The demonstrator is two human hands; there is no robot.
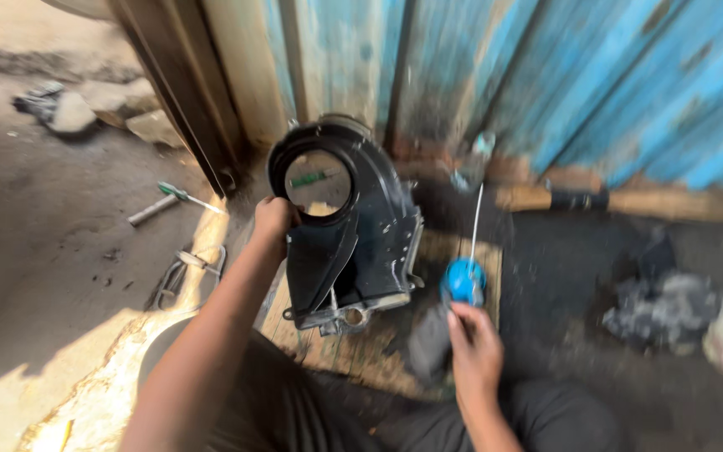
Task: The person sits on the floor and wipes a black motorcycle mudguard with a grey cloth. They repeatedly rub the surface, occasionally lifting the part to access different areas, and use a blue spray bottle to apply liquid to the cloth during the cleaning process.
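Head view: black plastic housing point(353, 234) w/ round opening is standing upright on wooden board point(361, 351), left hand point(271, 222) fingers gripping its rim; right hand point(474, 351) fingers closing on blue-handled screwdriver point(464, 280) just beside it, blue door point(596, 84) behind

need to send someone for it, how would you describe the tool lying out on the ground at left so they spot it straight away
Start at the blue corrugated wall and follow its dark door frame down to the dirt floor. Just left of its foot lies a screwdriver, beyond the left hand holding the black housing. Its green collar and pale handle set it apart from the metal clip nearby.
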